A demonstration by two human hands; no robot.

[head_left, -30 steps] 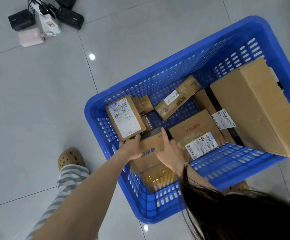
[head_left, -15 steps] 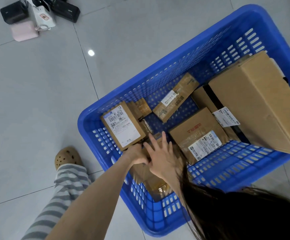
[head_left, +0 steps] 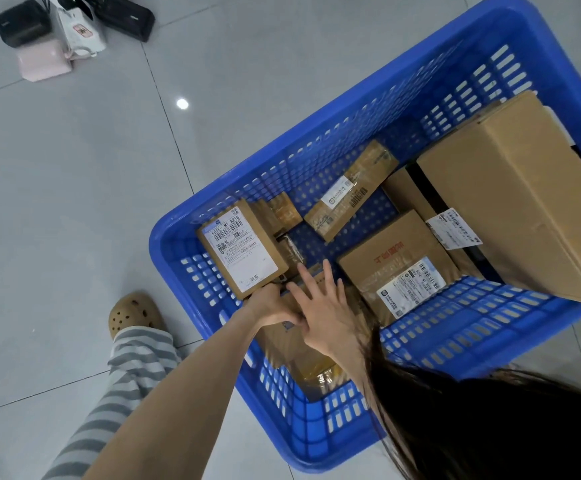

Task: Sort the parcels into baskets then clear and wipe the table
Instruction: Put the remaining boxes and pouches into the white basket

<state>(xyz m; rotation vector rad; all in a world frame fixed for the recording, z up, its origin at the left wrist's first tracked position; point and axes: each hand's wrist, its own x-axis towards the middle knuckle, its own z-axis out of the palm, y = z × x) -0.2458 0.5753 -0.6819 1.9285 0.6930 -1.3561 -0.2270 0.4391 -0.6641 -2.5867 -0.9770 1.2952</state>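
Note:
A blue plastic basket (head_left: 317, 441) stands on the grey tiled floor with several cardboard parcels in it. Both my hands reach into its near left corner. My left hand (head_left: 268, 304) curls round the far edge of a small brown parcel (head_left: 278, 342) lying there. My right hand (head_left: 323, 306) lies on top of the same parcel with its fingers spread straight. A labelled parcel (head_left: 240, 247) leans against the left wall just beyond my left hand. A parcel with red print (head_left: 396, 254) lies to the right of my right hand.
A large cardboard box (head_left: 517, 192) fills the basket's right side, a long thin parcel (head_left: 351, 195) lies at the back. Black, white and pink devices (head_left: 43, 64) sit on the floor at top left. My clog (head_left: 133, 313) stands left of the basket. My hair hides the bottom right.
The small parcel has gone down into the basket's corner. My right hand has let go of its side and now lies flat on top; my left hand still grips its edge.

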